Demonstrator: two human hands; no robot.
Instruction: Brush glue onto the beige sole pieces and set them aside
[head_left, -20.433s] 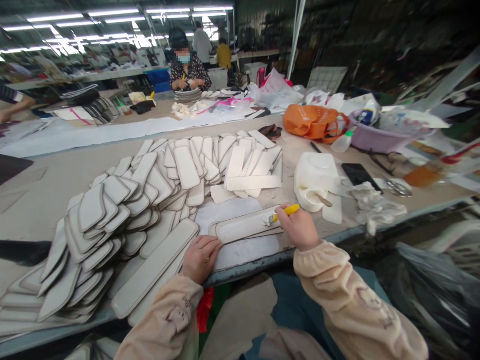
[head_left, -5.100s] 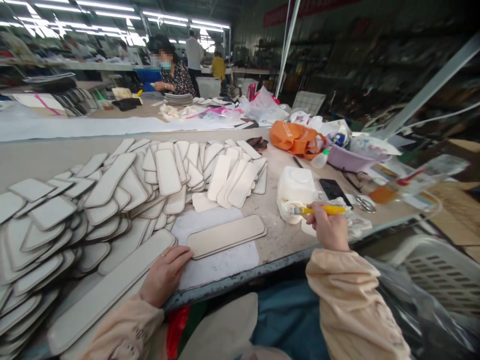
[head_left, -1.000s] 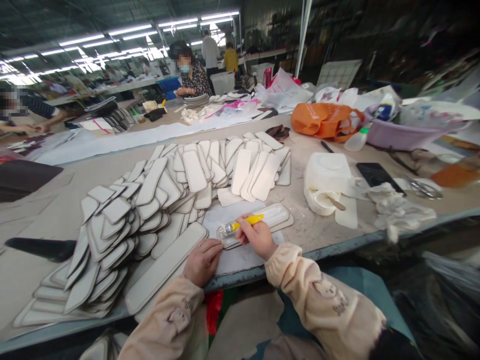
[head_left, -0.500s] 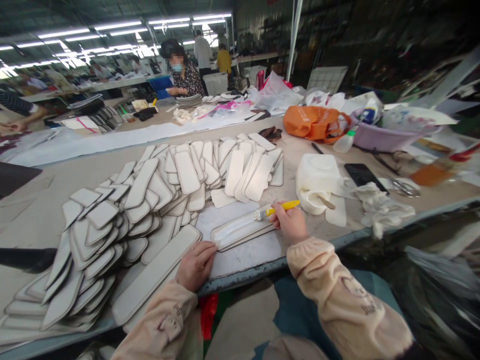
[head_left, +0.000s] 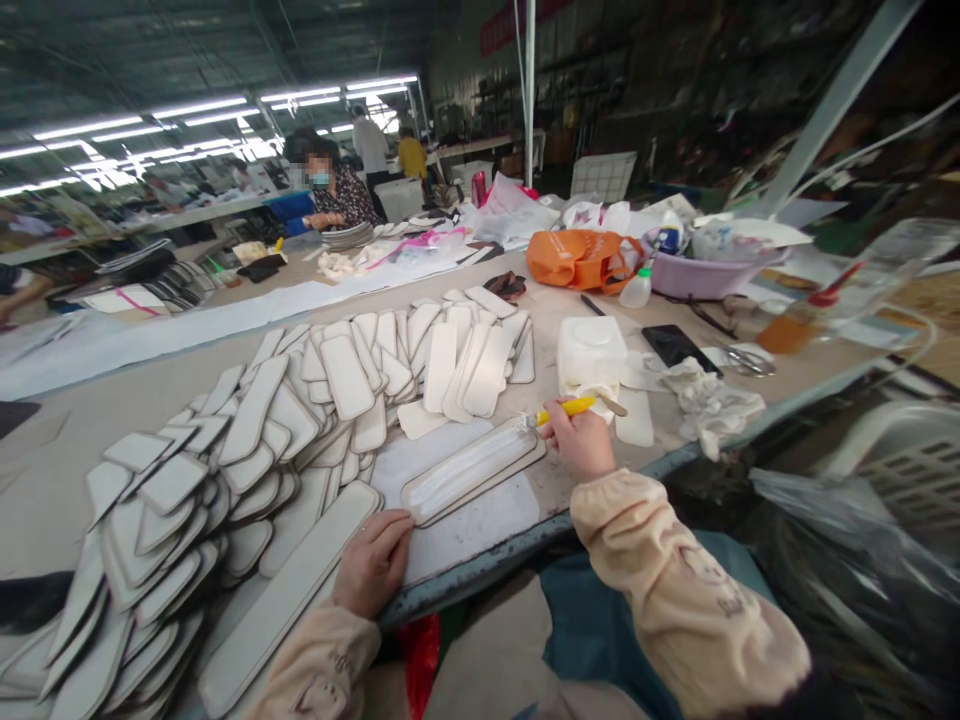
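Note:
My right hand (head_left: 581,440) grips a small brush (head_left: 574,408) with a yellow handle. Its bristles are at the right end of a long, rounded white panel (head_left: 472,478) streaked with wet white paste. My left hand (head_left: 373,565), fingers bent and held together, has its fingertips at the panel's left end; its thumb is hidden. Another panel lies under the coated one, slightly offset, on a white sheet (head_left: 517,505). Just beyond my right hand stands a white plastic jug (head_left: 590,350), a flat stick (head_left: 613,406) at its cut mouth. A long panel (head_left: 292,600) lies left of my left hand.
Overlapping white panels (head_left: 349,375) cover the left of the table. To the right are a black phone (head_left: 679,348), crumpled cloth (head_left: 712,405), an orange bag (head_left: 577,258) and a purple basin (head_left: 705,275). A masked co-worker (head_left: 345,195) sits across the table.
My view has turned to the right, so things appear farther left. The brush has moved along the panel to its right end. My left hand remains at the panel's left end.

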